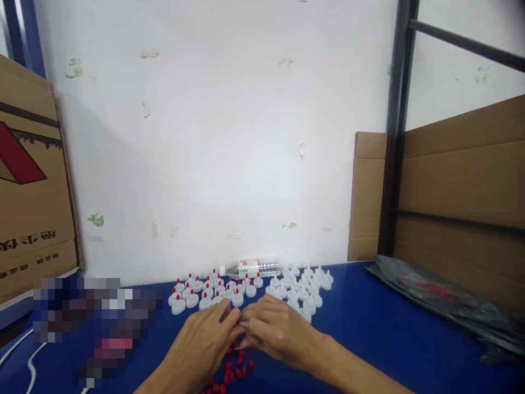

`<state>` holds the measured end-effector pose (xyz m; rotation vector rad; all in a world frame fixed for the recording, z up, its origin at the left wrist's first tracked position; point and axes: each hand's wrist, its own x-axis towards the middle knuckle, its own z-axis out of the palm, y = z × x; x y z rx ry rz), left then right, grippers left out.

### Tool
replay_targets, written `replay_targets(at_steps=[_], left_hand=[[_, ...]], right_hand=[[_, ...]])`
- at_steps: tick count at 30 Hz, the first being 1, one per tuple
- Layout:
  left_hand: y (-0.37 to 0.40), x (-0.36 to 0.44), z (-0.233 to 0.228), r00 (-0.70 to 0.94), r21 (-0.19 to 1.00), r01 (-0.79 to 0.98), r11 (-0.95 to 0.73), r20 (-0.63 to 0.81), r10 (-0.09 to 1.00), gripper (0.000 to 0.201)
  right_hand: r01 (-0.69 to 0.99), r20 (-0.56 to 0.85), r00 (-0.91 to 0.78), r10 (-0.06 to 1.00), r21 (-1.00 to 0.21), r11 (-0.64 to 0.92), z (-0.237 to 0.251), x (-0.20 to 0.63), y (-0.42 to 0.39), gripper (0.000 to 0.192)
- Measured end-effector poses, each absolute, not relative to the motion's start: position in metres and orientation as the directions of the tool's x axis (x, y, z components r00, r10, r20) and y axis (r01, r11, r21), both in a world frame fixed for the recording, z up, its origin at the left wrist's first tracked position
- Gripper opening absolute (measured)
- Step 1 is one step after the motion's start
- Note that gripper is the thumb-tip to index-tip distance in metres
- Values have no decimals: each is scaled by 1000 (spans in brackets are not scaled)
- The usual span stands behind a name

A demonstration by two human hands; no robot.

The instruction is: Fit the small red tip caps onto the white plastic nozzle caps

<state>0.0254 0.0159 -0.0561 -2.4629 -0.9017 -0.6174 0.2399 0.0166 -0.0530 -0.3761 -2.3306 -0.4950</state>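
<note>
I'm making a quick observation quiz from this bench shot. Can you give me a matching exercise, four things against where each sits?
Things:
1. water bottle
2. loose red tips
3. white caps with red tips
4. dark plastic bag

Places:
A. right side of the blue table
B. lying against the white wall
C. under the two hands
D. left group of caps, behind the left hand

Pairs: 1-B, 2-C, 3-D, 4-A

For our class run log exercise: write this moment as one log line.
left hand: pinching small piece with right hand | red tips: loose under hands | white caps: grouped behind | water bottle: lying by wall | blue table
</note>
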Motion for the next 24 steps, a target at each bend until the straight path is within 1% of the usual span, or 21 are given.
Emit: replay_targets(at_steps=[2, 4, 6, 7, 8, 9, 11, 12, 13, 14, 15, 17, 19, 24], left_hand=[[15, 26, -59, 698, -144, 645, -751, 512, 501, 26], [11, 26, -59, 680, -5, 618, -786, 506, 531, 29], [7, 24, -55, 618, 152, 617, -772, 514, 595, 34], [5, 22, -52, 580, 222, 623, -751, 513, 633, 37], [4, 21, -49, 543, 273, 635, -722, 508, 669, 39], [5, 19, -45, 513, 301, 654, -694, 498, 699, 41], [8, 15, -40, 484, 288, 701, -653, 480, 732, 42], [10, 13, -38, 473, 268, 728, -631, 471, 745, 42], [13, 11, -36, 458, 253, 754, -607, 460, 761, 40], [16, 10, -36, 442, 247, 774, -583, 449, 777, 39], [18, 8, -36, 427, 248, 789, -562, 435, 793, 37], [22, 5, -38, 409, 251, 810, -531, 406, 817, 33], [23, 3, -40, 412, 236, 821, -520, 385, 826, 31], [26, 1, -48, 424, 192, 843, -502, 337, 841, 32]], right_hand=[[395, 685, -722, 98, 291, 871, -53, 239, 18, 26], [373, 636, -770, 55, 378, 847, -50, 242, 22, 26], [391, 593, -802, 69, 435, 811, -42, 253, 29, 27], [447, 604, -787, 130, 412, 794, -37, 262, 34, 25], [521, 643, -741, 194, 367, 771, -31, 273, 39, 21], [587, 679, -691, 248, 328, 740, -26, 286, 45, 19], [741, 756, -534, 379, 203, 640, -17, 316, 56, 16], [807, 782, -443, 439, 134, 576, -14, 331, 61, 20], [857, 795, -357, 491, 70, 510, -11, 345, 66, 26], [891, 794, -289, 534, 19, 454, -10, 359, 71, 29], [912, 783, -240, 574, -20, 409, -9, 371, 75, 27], [935, 742, -189, 643, -65, 350, -10, 391, 81, 22], [942, 702, -174, 691, -85, 324, -11, 402, 85, 21], [941, 657, -165, 735, -118, 317, -15, 394, 84, 19]])
